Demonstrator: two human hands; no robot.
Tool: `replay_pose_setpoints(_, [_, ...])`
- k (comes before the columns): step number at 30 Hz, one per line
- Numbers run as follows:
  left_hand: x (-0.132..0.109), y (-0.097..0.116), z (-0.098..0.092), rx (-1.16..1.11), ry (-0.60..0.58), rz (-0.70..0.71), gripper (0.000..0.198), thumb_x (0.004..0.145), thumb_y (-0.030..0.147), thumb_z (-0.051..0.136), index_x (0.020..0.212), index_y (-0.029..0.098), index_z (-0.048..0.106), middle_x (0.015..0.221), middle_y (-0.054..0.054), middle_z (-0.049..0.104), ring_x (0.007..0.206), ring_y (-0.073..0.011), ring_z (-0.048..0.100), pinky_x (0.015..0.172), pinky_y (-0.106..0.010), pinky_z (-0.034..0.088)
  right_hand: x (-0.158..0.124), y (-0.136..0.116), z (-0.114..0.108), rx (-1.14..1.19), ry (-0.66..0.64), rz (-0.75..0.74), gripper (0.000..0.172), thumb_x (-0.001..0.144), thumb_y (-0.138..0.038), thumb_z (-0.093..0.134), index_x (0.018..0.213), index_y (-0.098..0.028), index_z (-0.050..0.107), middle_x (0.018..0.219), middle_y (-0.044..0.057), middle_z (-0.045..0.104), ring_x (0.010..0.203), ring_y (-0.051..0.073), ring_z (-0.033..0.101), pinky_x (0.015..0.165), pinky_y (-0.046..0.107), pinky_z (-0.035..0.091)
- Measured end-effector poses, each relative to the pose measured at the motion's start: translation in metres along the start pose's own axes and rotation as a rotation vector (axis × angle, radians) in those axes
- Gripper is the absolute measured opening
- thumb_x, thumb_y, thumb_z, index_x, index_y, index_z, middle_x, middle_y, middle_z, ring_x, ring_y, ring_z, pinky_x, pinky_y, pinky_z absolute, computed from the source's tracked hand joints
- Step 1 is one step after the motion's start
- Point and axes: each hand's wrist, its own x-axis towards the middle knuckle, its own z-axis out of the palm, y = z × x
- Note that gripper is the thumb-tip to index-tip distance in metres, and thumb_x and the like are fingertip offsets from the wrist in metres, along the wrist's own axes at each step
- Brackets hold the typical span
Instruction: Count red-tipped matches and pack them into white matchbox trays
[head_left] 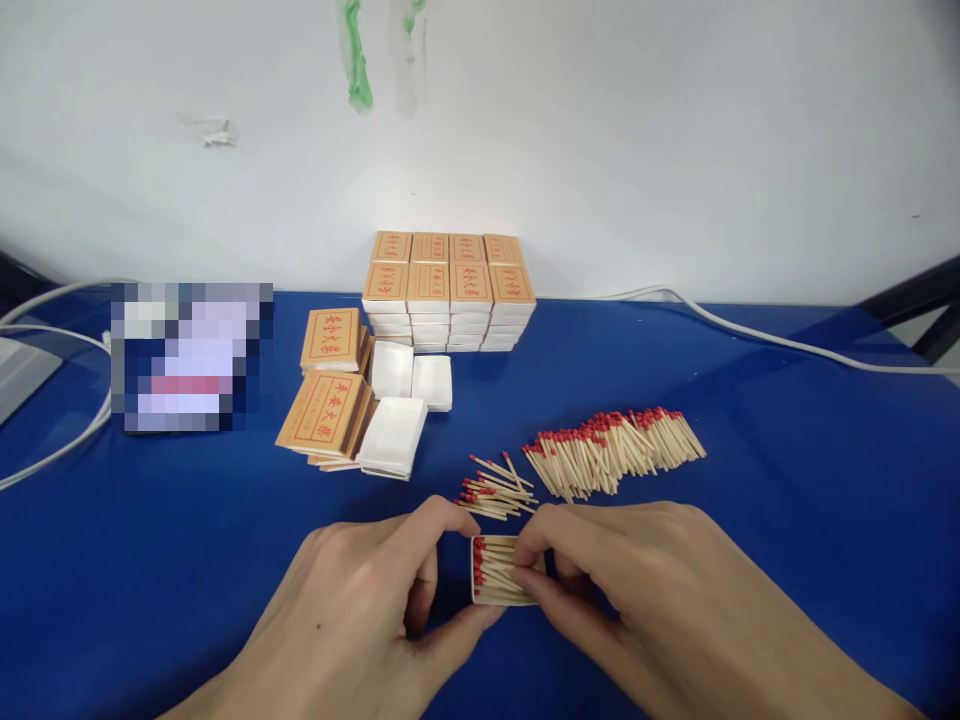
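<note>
A small white matchbox tray [472, 572] lies low in the middle, with matches [495, 570] in it, their red heads toward the left. My left hand [367, 590] grips the tray's left end, index finger at the far wall and thumb at the near wall. Over the tray's right half, my right hand [637, 580] is closed, thumb and index finger pinched on the matches there. Its fingers hide that end of the tray. Just beyond it is a small loose heap of matches [496, 488]. A larger pile of matches [611, 452] spreads to the right.
A block of stacked matchboxes [450, 280] stands against the white wall. Left of centre are stacked matchbox sleeves [322, 415] beside white trays [394, 435]. A blurred-out object [191, 355] lies farther left. White cables [750, 325] run along both sides of the blue table [787, 420].
</note>
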Motion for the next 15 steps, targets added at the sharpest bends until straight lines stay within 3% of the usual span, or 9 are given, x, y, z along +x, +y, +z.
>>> replay_pose_setpoints(5, [-0.001, -0.003, 0.002, -0.006, 0.019, 0.017, 0.031, 0.093, 0.037, 0.087, 0.117, 0.032, 0.068, 0.062, 0.017, 0.051, 0.043, -0.0056, 0.049, 0.043, -0.018, 0.038, 0.001, -0.001, -0.003, 0.084, -0.001, 0.036, 0.020, 0.106, -0.017, 0.063, 0.090, -0.028, 0.067, 0.080, -0.011, 0.075, 0.062, 0.010, 0.069, 0.055, 0.026, 0.043])
replay_pose_setpoints(8, [0.000, -0.003, 0.002, -0.001, 0.025, 0.023, 0.032, 0.092, 0.036, 0.088, 0.116, 0.031, 0.068, 0.061, 0.017, 0.050, 0.043, -0.0058, 0.048, 0.042, -0.019, 0.037, 0.005, -0.002, -0.004, 0.094, 0.108, 0.081, 0.014, 0.107, -0.022, 0.067, 0.096, -0.030, 0.069, 0.076, -0.013, 0.073, 0.060, 0.009, 0.069, 0.054, 0.025, 0.043])
replay_pose_setpoints(10, [0.000, -0.002, 0.001, -0.009, 0.020, 0.018, 0.033, 0.088, 0.033, 0.090, 0.114, 0.031, 0.069, 0.060, 0.017, 0.048, 0.041, -0.0055, 0.045, 0.040, -0.019, 0.035, 0.007, -0.001, -0.003, 0.012, 0.222, 0.118, 0.008, 0.110, -0.030, 0.066, 0.103, -0.031, 0.071, 0.070, -0.013, 0.071, 0.054, 0.010, 0.067, 0.051, 0.026, 0.043])
replay_pose_setpoints(12, [0.000, -0.001, 0.000, -0.026, 0.003, 0.011, 0.035, 0.085, 0.031, 0.091, 0.112, 0.032, 0.070, 0.059, 0.017, 0.048, 0.041, -0.0053, 0.044, 0.040, -0.018, 0.034, 0.009, 0.000, 0.000, -0.099, 0.305, 0.145, 0.013, 0.113, -0.037, 0.062, 0.113, -0.029, 0.072, 0.067, -0.012, 0.070, 0.048, 0.013, 0.065, 0.050, 0.029, 0.043])
replay_pose_setpoints(15, [0.000, -0.001, -0.001, -0.036, -0.033, -0.002, 0.033, 0.083, 0.031, 0.092, 0.108, 0.032, 0.070, 0.059, 0.017, 0.049, 0.042, -0.0054, 0.044, 0.042, -0.019, 0.034, 0.011, 0.001, 0.006, -0.205, 0.324, 0.164, 0.023, 0.115, -0.044, 0.057, 0.113, -0.026, 0.071, 0.066, -0.008, 0.071, 0.044, 0.015, 0.064, 0.046, 0.031, 0.041])
